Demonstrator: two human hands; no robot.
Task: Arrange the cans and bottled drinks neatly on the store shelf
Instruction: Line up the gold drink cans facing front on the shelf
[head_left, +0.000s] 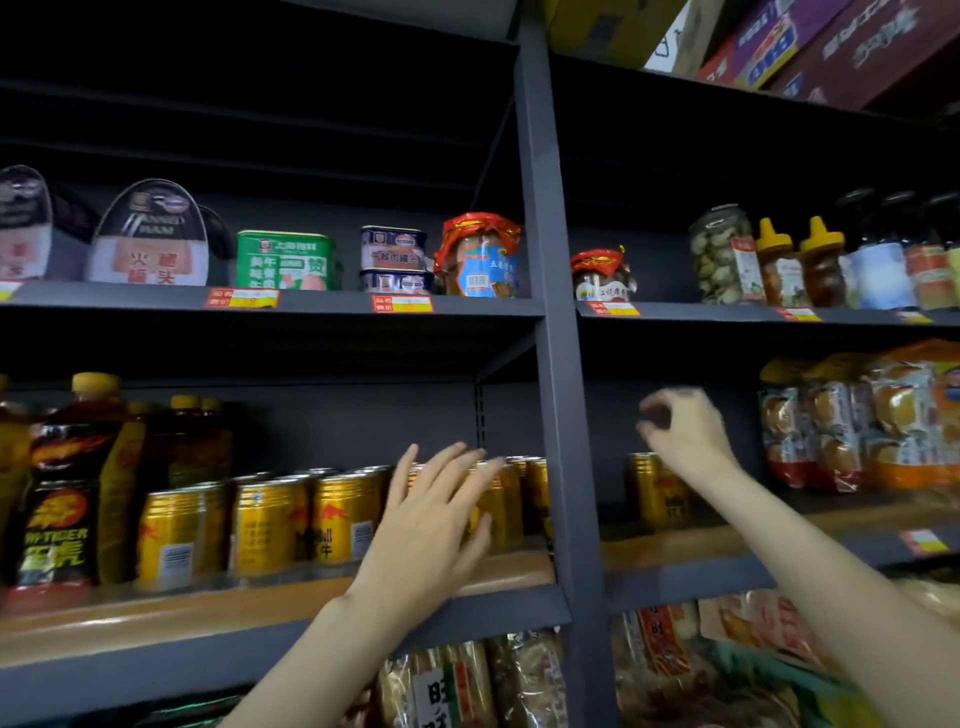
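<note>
Two hands: both are up at the can shelf, either side of the grey upright post (558, 415), which serves as the landmark here.
Left grip: the left hand (434, 525) is open, fingers straight and spread, lying flat against the gold cans (343, 519) nearest the post on its left side; it holds nothing.
Right grip: the right hand (685, 434) is right of the post, above the lone gold can (655, 491); its fingers are curled in with the thumb near the fingertips, and nothing shows between them, though blur leaves this unsure.
Task things: the cans stand in a row on the wooden shelf board (208, 613) left of the post; the dark tiger-label bottles (62, 493) stand far left of it.
Doing it well: I judge the step to be squaring up the row, so press evenly on the can fronts and bring the stray can across to join them.
In the way: the post splits the shelf, so the stray can must come out forward and around it.
Around: snack packs (852, 426) sit further right of the post; tins and jars fill the shelf above.
</note>
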